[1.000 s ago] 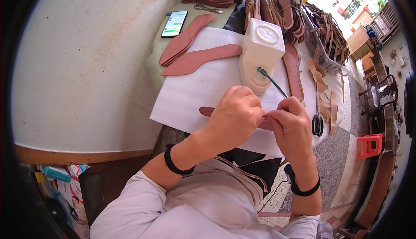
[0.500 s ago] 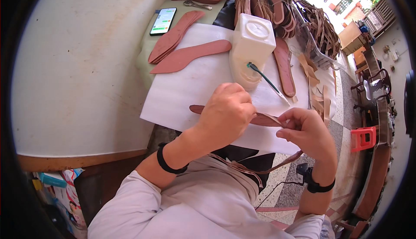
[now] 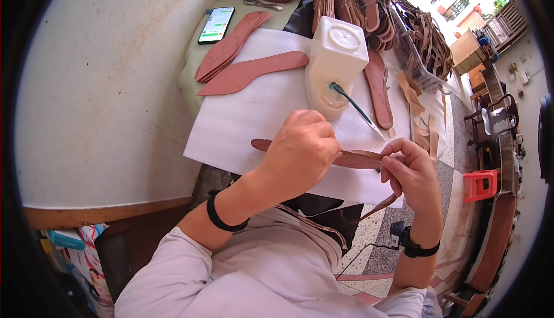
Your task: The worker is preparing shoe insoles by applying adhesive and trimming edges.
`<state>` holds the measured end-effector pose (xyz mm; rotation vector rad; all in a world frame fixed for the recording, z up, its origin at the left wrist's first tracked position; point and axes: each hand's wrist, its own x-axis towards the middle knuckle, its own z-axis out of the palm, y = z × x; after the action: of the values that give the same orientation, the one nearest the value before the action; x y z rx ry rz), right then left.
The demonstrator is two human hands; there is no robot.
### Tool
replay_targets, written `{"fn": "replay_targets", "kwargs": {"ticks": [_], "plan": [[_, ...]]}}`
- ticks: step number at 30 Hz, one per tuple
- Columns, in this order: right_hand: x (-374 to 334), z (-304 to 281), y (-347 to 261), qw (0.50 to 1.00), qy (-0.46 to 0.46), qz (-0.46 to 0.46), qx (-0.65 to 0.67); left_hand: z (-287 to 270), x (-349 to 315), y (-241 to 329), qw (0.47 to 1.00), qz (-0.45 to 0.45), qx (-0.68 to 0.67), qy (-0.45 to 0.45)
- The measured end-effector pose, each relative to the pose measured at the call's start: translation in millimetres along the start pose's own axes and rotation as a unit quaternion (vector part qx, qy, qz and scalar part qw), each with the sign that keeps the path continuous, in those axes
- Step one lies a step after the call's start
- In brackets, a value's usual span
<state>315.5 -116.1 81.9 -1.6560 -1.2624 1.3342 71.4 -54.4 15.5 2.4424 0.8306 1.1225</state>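
My left hand (image 3: 306, 148) is closed round a reddish-brown insole (image 3: 360, 161), held over the white sheet (image 3: 231, 124). The insole's middle is hidden behind the fingers. At its right end, my right hand (image 3: 412, 171) pinches a thin brown leather strip (image 3: 381, 205). That strip runs along the insole's upper edge, and its loose length hangs below my right hand toward my lap. Just beyond my hands is a white plastic container (image 3: 340, 67) with a cut-open side. A dark-handled brush (image 3: 360, 110) leans out of the opening.
Flat insoles (image 3: 254, 73) lie left of the container, near a phone (image 3: 216, 25). Another insole (image 3: 378, 90) and tan scraps (image 3: 424, 127) are on the right. Tied insole bundles (image 3: 346, 6) and a clear bin of strips (image 3: 424, 41) stand behind. A red stool (image 3: 480, 185) is on the floor.
My right hand has shifted slightly right and up, drawing the strip a little off the insole's end. The strip's hanging part has moved with it. My left hand has stayed almost still.
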Motion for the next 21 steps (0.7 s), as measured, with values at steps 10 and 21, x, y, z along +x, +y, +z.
{"fn": "replay_targets", "kwargs": {"ticks": [10, 21], "plan": [[0, -9, 5, 1.000, -0.002, -0.017, -0.001, -1, -1, 4, 1.000, -0.010, 0.006, 0.000], [4, -16, 14, 0.988, -0.001, -0.070, 0.137, 1, -1, 3, 1.000, -0.012, 0.005, 0.006]]}}
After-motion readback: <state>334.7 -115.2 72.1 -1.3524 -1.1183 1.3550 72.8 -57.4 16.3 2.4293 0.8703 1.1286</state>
